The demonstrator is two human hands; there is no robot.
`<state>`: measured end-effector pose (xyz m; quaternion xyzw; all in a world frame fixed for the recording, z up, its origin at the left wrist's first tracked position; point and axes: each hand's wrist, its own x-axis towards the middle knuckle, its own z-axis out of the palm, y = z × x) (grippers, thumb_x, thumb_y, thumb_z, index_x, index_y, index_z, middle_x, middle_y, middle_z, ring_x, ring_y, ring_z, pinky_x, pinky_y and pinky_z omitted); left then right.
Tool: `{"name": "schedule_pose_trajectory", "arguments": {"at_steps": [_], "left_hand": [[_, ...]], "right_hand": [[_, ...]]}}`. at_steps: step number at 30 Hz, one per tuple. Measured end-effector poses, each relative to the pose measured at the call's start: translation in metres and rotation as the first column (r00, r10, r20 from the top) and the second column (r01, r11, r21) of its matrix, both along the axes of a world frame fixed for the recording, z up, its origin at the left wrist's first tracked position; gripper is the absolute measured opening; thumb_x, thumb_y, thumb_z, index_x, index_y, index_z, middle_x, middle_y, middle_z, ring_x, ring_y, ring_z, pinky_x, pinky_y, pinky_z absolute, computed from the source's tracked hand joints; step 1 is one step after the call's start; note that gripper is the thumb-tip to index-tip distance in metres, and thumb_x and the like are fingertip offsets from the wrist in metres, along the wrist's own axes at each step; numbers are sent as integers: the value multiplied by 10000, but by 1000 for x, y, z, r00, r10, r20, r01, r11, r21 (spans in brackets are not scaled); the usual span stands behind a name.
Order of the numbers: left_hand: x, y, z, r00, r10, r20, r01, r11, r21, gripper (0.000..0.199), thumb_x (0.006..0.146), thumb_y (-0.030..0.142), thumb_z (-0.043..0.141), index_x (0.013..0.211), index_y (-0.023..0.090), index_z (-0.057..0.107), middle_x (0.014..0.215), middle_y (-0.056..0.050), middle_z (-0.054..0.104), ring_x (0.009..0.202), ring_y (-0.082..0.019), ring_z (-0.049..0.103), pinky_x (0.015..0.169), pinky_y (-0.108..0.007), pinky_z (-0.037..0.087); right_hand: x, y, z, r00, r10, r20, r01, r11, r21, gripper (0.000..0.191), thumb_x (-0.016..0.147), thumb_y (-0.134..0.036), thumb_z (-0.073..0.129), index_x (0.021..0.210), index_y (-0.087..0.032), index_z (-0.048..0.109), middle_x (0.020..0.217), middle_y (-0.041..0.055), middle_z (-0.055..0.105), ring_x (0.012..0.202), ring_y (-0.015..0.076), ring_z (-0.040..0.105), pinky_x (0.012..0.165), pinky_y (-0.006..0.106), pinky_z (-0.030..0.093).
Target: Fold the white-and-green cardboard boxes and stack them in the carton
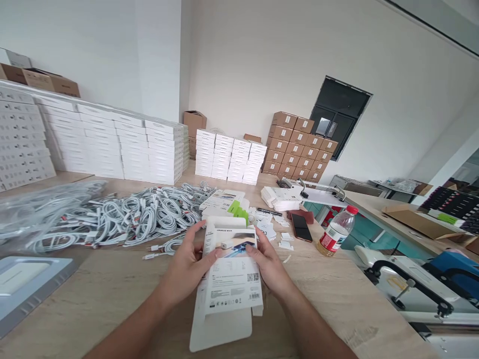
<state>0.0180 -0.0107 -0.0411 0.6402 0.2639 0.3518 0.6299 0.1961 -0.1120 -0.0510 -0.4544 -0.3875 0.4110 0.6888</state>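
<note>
Both my hands grip a white printed cardboard package [232, 281] over the wooden table [93, 309]. It shows a product photo, a QR code and small print, and its unfolded flap hangs down toward me. My left hand [185, 269] holds its left side, with the thumb on the front. My right hand [267, 264] holds its right side. Just beyond the package lies a heap of white coiled cables [130, 217], and single cable ends [160, 249] reach toward my left hand. Several small white card scraps [267, 229] lie near my right hand.
A black phone [301, 227] and a plastic bottle [337, 232] stand right of my hands. Further back are a small machine [299, 194], stacked white boxes [228, 157] and brown cartons [295, 144]. A black-handled press [407, 284] sits at the lower right, beyond the table's edge.
</note>
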Motion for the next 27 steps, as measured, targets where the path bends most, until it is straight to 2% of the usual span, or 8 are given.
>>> {"name": "schedule_pose_trajectory", "arguments": {"at_steps": [3,6,10,13,15,19,24,27], "left_hand": [[0,-1,-2,996,-78,37,80,995,-54,824,751,512,744,1435,297,337,983,-59,726,749,-247,694,574,-291,515],[0,0,-3,996,-55,65,59,996,-62,719,755,516,740,1347,273,413,924,-44,707,709,-224,669,561,-271,493],[0,0,-4,999,10,51,-9,999,-34,502,786,532,697,1156,238,529,739,25,640,575,-151,577,504,-216,412],[-2,-2,-2,996,-20,90,28,996,-85,377,809,506,678,1054,243,563,744,39,622,576,-130,565,513,-203,404],[-5,-4,1,989,-79,126,94,988,-122,321,825,485,668,1010,244,566,767,35,625,601,-134,580,537,-207,420],[-9,-7,6,966,-216,140,237,959,-157,268,837,459,662,965,235,592,746,29,614,621,-142,575,562,-212,418],[-8,-10,7,944,-297,145,321,928,-188,285,809,468,682,922,221,597,765,19,601,644,-150,555,599,-230,420],[-5,-9,5,952,-270,145,295,934,-202,303,788,481,691,893,215,592,750,18,598,633,-149,545,590,-225,407]], "right_hand": [[1,-2,5,998,68,-19,-67,998,16,740,734,-408,778,1385,-330,436,1213,37,676,971,232,671,837,361,532],[-2,-4,5,995,101,-7,-101,995,18,709,725,-413,788,1350,-339,463,1155,21,690,923,216,671,819,350,525],[-6,-2,-4,995,-29,96,29,1000,8,324,797,-513,698,997,-262,653,835,-21,698,699,150,614,682,279,490],[-6,0,-10,984,-79,158,82,997,-11,413,855,-605,571,755,-211,646,581,-30,592,519,126,507,518,256,421],[-3,1,-11,989,-87,118,92,995,-43,483,857,-660,515,817,-206,674,518,-36,548,447,124,460,449,257,376],[7,1,-5,986,-144,82,148,988,-48,471,768,-591,686,1077,-235,690,593,-40,606,491,121,486,506,260,411],[12,1,-3,972,-131,197,144,988,-52,303,682,-440,805,877,-210,770,842,38,732,746,185,609,700,324,475],[12,2,-7,921,-207,330,203,978,46,166,704,-378,788,798,-242,779,810,26,693,745,174,593,707,325,461]]}}
